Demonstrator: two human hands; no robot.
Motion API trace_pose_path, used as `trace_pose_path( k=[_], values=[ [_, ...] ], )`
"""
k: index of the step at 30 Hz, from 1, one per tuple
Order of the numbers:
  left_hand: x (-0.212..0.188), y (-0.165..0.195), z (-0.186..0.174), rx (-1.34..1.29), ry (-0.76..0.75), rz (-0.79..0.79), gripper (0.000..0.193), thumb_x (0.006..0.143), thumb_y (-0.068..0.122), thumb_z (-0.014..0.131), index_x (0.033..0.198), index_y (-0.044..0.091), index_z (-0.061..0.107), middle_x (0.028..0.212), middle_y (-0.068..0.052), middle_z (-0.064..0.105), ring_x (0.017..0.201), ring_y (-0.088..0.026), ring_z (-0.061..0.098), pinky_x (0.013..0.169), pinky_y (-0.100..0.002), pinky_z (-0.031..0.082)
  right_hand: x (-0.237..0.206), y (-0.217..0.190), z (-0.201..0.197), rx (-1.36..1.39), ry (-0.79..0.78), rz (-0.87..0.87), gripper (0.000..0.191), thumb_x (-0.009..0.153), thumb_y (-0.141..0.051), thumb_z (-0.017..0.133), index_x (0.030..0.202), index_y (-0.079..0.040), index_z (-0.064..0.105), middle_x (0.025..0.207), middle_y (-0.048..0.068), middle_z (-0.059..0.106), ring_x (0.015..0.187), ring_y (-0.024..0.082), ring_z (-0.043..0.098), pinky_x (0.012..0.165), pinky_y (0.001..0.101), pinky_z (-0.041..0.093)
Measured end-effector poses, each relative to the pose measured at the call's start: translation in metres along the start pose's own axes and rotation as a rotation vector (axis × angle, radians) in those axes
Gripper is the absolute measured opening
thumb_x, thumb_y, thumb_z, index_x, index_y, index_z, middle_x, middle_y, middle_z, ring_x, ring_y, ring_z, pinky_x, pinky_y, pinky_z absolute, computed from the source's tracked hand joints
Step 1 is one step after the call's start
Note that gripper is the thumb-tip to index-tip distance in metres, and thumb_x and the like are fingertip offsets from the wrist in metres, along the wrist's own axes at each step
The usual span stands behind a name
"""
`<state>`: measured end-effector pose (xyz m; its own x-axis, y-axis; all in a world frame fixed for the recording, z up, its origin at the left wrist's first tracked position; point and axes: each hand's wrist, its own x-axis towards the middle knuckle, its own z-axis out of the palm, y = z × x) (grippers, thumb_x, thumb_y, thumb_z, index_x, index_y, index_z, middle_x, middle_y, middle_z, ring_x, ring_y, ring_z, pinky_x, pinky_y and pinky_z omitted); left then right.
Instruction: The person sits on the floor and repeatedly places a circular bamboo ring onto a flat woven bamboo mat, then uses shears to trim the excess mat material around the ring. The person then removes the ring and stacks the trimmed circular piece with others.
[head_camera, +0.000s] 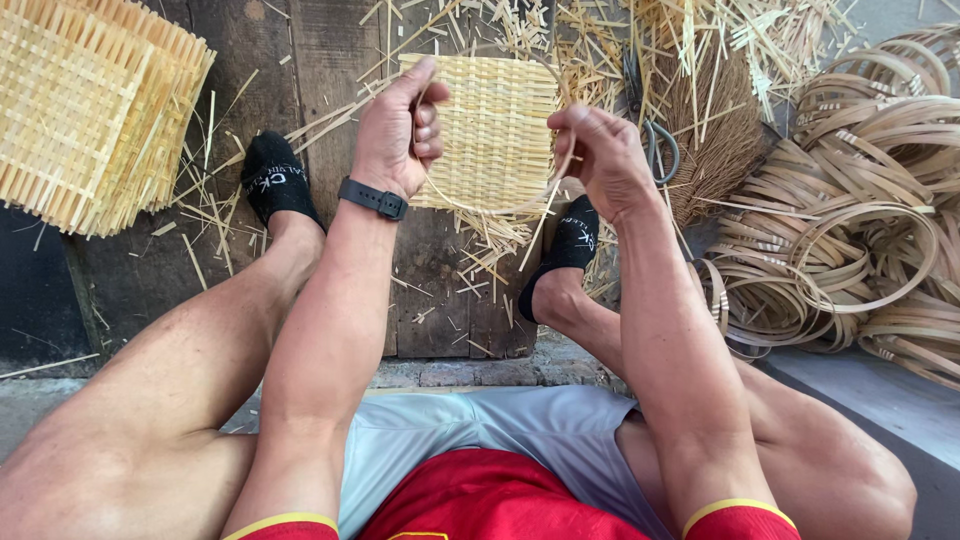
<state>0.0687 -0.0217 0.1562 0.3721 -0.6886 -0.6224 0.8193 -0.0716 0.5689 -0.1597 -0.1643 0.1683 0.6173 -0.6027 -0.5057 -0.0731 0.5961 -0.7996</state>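
Both hands are bending a thin strip (470, 205) into a hoop over the mat (495, 130): left hand (400, 130) and right hand (598, 150) are pinching its ends; joining them likely demands steady overlap.

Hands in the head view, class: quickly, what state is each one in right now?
Left hand: closed, pinching one end of a thin pale bamboo strip.
Right hand: closed, pinching the strip's other end.

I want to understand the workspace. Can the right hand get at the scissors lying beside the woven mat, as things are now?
Probably yes. The scissors lie just beyond the right hand, with nothing covering their handles. However, that hand pinches a thin bamboo strip, so it is not free.
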Motion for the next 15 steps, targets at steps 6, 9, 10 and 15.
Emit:
trace_pose_path(
  k=[6,9,10,15],
  values=[
    [0.04,-0.044,-0.04,0.343,0.297,0.3,0.018,0.076,0.009,0.074,0.094,0.003,0.073,0.073,-0.001,0.07,0.053,-0.008,0.06,0.044,-0.025,0.05,0.03,0.03,0.007,-0.529,0.388,0.013,0.013,0.085,-0.007,0.078,0.095,-0.001,0.073,0.08,0.007,0.075,0.063,0.01,0.071,0.058,0.0278,0.062],
    [0.061,-0.062,-0.064,0.994,0.4,0.648,0.014,0.082,0.007,0.081,0.095,0.006,0.083,0.08,-0.004,0.079,0.067,-0.01,0.074,0.065,-0.028,0.059,0.051,0.057,0.005,-0.715,0.455,0.021,0.014,0.085,-0.009,0.079,0.097,-0.004,0.076,0.083,0.006,0.076,0.067,0.012,0.072,0.065,0.0277,0.064],
    [0.066,-0.066,-0.07,1.069,0.407,0.639,0.015,0.078,0.007,0.082,0.093,0.006,0.083,0.081,-0.006,0.078,0.068,-0.013,0.074,0.065,-0.029,0.059,0.057,0.067,0.006,-0.796,0.468,-0.025,0.016,0.083,-0.008,0.081,0.098,-0.005,0.078,0.083,0.006,0.077,0.068,0.012,0.072,0.067,0.0272,0.063],
    [0.075,-0.069,-0.083,1.246,0.473,0.58,0.017,0.073,0.007,0.088,0.089,0.009,0.083,0.079,-0.011,0.078,0.067,-0.019,0.074,0.067,-0.031,0.057,0.069,0.098,-0.006,-0.921,0.495,-0.209,0.021,0.08,-0.006,0.084,0.101,-0.004,0.08,0.081,0.009,0.078,0.07,0.016,0.073,0.069,0.0304,0.061]
  ],
)
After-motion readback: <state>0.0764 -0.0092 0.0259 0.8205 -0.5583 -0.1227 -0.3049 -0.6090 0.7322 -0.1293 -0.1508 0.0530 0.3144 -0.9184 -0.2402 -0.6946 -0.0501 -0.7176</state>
